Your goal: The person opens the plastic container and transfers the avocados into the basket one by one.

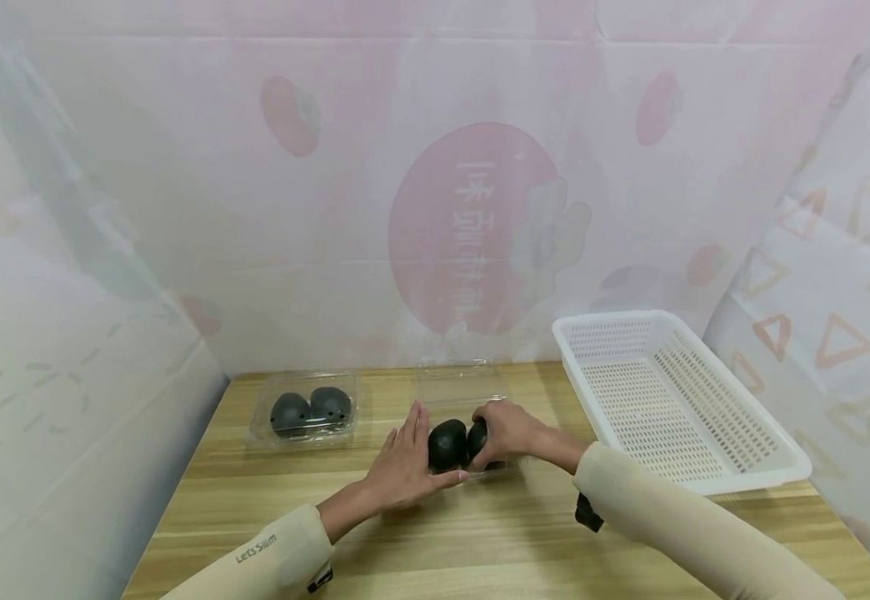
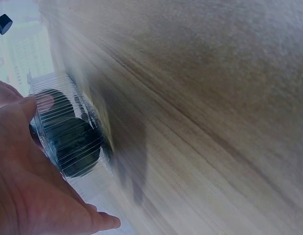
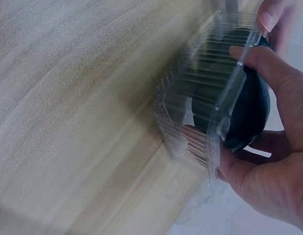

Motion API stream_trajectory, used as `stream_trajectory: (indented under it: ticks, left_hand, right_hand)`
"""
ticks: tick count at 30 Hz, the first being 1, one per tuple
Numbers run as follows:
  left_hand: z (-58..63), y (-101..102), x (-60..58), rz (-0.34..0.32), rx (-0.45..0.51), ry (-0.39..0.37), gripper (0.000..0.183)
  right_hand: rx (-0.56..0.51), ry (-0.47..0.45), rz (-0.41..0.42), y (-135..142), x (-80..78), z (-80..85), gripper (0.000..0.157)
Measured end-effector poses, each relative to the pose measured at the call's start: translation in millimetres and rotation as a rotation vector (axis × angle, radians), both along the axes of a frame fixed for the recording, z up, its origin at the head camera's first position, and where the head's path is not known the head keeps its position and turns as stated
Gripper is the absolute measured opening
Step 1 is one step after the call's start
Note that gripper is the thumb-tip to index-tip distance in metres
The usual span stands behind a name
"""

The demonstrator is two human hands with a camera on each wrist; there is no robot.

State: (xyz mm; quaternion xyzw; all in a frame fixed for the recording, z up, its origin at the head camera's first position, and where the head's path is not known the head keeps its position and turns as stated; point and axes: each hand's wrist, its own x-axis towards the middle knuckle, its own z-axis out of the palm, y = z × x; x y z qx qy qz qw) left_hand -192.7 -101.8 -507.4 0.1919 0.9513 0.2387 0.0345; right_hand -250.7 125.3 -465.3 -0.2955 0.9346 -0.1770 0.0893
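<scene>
A clear plastic clamshell box point(image 3: 190, 88) sits on the table with its lid point(image 1: 461, 383) folded back. Two dark green, rounded fruits that look like avocados lie in it side by side. My right hand point(image 1: 510, 429) grips the right avocado point(image 3: 249, 112) from above, thumb on the near side and fingers curled round the far side. Along the box's left side my left hand point(image 1: 405, 467) rests with straight fingers, its thumb stretched along the front rim beside the left avocado point(image 1: 447, 446). Through the clear wall both fruits show in the left wrist view.
A second clear box point(image 1: 262, 429), lid down, stands at the left with two dark fruits point(image 1: 307, 411) inside. At the right is a white perforated plastic basket point(image 1: 750, 483). Printed cloth walls point(image 1: 345, 250) enclose the wooden table point(image 1: 480, 550) at the back and sides.
</scene>
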Motion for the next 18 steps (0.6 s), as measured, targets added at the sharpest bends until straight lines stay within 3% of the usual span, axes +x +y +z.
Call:
stream_trajectory:
  ticks: [11,18]
  left_hand:
    - [1.1,1,1.2,0.018,-0.006,-0.034,0.126]
    - [0.4,1,0.8,0.014,-0.013,-0.031,0.126]
  right_hand:
    - [-0.077,-0.002,0.052,9,-8.6,17.7,0.075]
    - [-0.198,-0.027,0.086,17,-10.4,28.0,0.076]
